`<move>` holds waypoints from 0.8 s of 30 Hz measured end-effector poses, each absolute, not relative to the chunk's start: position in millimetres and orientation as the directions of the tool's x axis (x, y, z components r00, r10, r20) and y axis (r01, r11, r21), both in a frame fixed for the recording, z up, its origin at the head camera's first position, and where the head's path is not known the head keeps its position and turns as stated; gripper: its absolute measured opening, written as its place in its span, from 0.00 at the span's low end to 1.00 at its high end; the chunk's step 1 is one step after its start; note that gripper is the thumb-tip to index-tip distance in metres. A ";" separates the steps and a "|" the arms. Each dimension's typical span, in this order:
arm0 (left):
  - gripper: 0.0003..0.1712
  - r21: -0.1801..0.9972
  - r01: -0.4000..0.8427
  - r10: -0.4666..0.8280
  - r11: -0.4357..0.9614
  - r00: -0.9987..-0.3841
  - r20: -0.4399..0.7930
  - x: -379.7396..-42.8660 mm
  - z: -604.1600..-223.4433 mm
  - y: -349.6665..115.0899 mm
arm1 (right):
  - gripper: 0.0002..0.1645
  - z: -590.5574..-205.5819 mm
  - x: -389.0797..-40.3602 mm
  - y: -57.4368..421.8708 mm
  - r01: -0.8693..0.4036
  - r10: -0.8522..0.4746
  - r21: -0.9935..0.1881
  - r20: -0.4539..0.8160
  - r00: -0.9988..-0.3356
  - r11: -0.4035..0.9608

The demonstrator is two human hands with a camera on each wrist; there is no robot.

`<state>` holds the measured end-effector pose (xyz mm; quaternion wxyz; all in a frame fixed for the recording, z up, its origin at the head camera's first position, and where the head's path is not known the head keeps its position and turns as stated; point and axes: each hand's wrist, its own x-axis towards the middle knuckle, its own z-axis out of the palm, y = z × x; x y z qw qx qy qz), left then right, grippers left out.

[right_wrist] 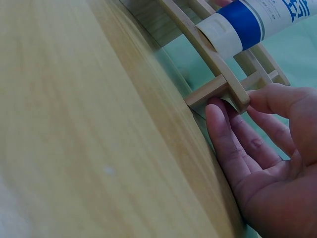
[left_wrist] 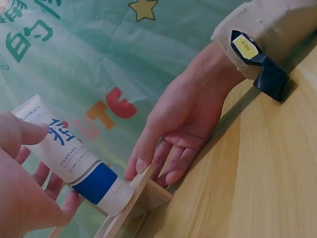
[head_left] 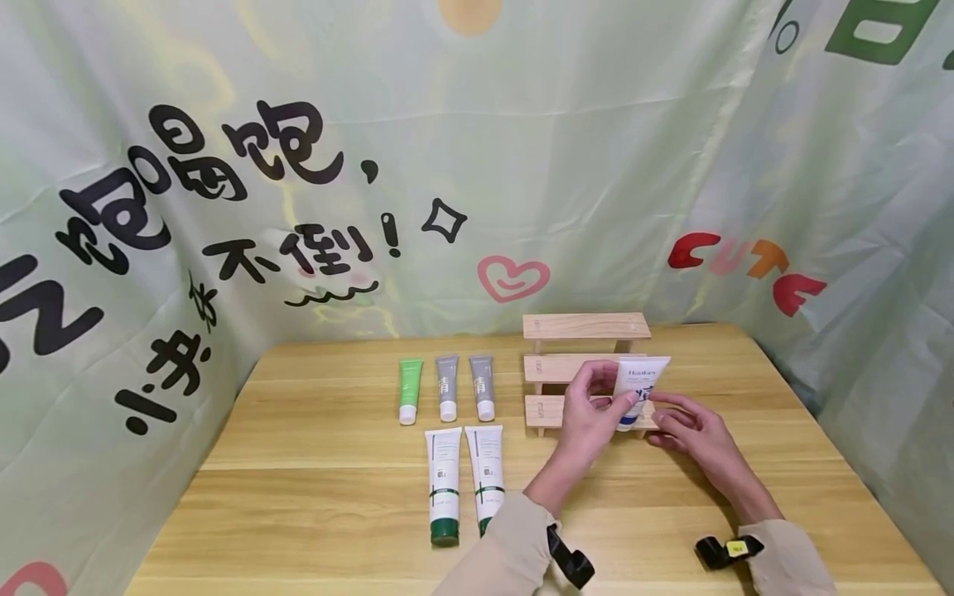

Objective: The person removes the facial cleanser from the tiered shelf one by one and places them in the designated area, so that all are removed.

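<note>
My left hand (head_left: 584, 418) grips a white squeeze tube (head_left: 643, 374) with blue characters and a blue band. In the left wrist view the tube (left_wrist: 74, 151) leans with its white cap (left_wrist: 117, 198) down at the lowest step of a three-tier wooden display stand (head_left: 585, 326). At the right end of that step, my right hand (head_left: 704, 434) pinches the wood between thumb and fingers. The right wrist view shows its fingers (right_wrist: 255, 144) reaching under the step's end (right_wrist: 237, 96). The tube's back is hidden.
Left of the stand lie a green tube (head_left: 410, 385) and two grey tubes (head_left: 447, 385), (head_left: 483, 385) in a row. Nearer me are two white tubes with green caps (head_left: 443, 476), (head_left: 486, 463), one partly behind my left sleeve. A printed curtain (head_left: 596, 182) surrounds the wooden table (head_left: 313, 463).
</note>
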<state>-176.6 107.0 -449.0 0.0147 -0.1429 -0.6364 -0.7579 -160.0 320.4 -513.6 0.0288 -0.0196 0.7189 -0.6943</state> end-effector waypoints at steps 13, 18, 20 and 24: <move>0.18 0.958 0.208 0.111 -0.195 -0.966 0.232 -179.2 -449.3 111.4 | 0.23 -513.4 -159.3 320.4 -0.002 -0.070 -0.999 -0.001 -0.998 0.041; 0.18 0.960 0.202 0.108 -0.192 -0.968 0.225 -178.4 -449.7 109.1 | 0.21 -511.2 -158.6 318.9 0.012 -0.061 -0.999 -0.015 -0.998 0.047; 0.18 0.962 0.201 0.110 -0.182 -0.969 0.224 -177.4 -449.5 107.3 | 0.23 -510.4 -158.4 318.7 0.017 -0.059 -0.998 -0.021 -0.998 0.061; 0.17 0.965 0.207 0.116 -0.163 -0.967 0.227 -175.9 -448.2 101.8 | 0.27 -510.1 -158.5 319.0 0.020 -0.056 -0.998 -0.023 -0.998 0.068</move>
